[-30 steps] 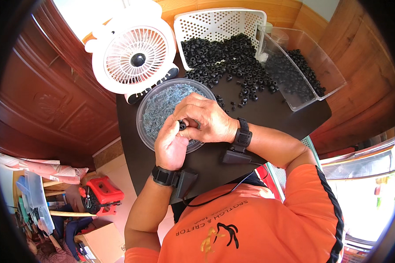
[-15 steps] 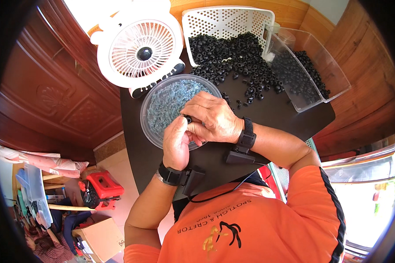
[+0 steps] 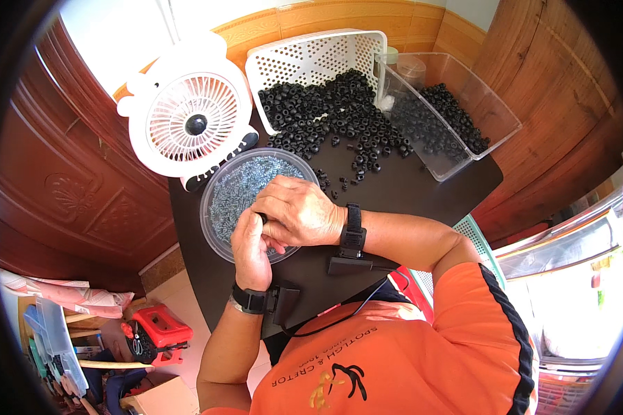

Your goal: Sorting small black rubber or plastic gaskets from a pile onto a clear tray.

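Note:
My left hand (image 3: pixel 251 254) and my right hand (image 3: pixel 301 211) meet over the near side of a round clear plastic bowl (image 3: pixel 208 220). Both are closed, fingertips together, around a small black ring-shaped part (image 3: pixel 262 217). Only a bit of that part shows; the right hand's fingers cover most of it. Whether anything else is pinched there cannot be made out. Beneath the hands, the bowl holds a thick layer of small bluish-silver pieces (image 3: pixel 246 181) that look like tiny coil springs. Each wrist wears a black strap with a small black device attached.
Many loose black parts (image 3: pixel 336 124) spill from a tipped white perforated basket (image 3: pixel 291 59) onto the dark table (image 3: pixel 422 200). A clear plastic box (image 3: pixel 488 153) with more stands at the right. A white fan (image 3: pixel 144 131) is behind the bowl. A red case (image 3: pixel 163 325) sits lower left.
The whole scene has shifted left and slightly down in the picture as the head view turned. Both hands stay together over the bowl; less of the black part shows between the fingers.

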`<state>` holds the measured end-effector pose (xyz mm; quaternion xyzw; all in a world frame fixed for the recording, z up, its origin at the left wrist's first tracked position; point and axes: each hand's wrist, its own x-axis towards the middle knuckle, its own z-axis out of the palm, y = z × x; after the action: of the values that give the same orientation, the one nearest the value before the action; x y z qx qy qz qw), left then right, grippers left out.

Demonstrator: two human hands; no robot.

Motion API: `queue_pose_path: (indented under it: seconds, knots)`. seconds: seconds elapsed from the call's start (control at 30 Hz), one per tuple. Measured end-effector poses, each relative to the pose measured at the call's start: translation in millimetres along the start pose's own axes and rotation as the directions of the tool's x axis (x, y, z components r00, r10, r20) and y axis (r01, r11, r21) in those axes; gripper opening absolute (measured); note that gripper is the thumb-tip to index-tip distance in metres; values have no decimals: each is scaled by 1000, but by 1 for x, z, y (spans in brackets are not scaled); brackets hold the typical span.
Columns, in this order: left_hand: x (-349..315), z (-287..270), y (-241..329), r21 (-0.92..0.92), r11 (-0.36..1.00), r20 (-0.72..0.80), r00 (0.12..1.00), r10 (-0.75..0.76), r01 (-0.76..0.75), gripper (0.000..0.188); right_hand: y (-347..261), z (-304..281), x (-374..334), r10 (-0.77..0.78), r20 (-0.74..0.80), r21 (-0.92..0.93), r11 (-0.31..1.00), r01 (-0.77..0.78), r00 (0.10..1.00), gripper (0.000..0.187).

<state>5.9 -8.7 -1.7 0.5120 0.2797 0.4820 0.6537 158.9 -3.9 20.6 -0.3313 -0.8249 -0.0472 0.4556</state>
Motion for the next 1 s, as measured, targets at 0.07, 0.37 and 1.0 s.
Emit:
queue_pose_path:
  seconds: [0.07,0.37,1.0]
  knots:
    - [1,1,1,-1,1000,18,1000,5,-5,35,0,-4,0,16,16,-2,1000,-16,1000,35]
    - [5,-5,2,82,995,34,997,-66,63,35,5,-8,3,58,174,-120,992,-38,983,27]
    - [2,-6,5,264,963,63,995,-73,54,31,8,-7,0,169,275,-96,984,-147,946,29]
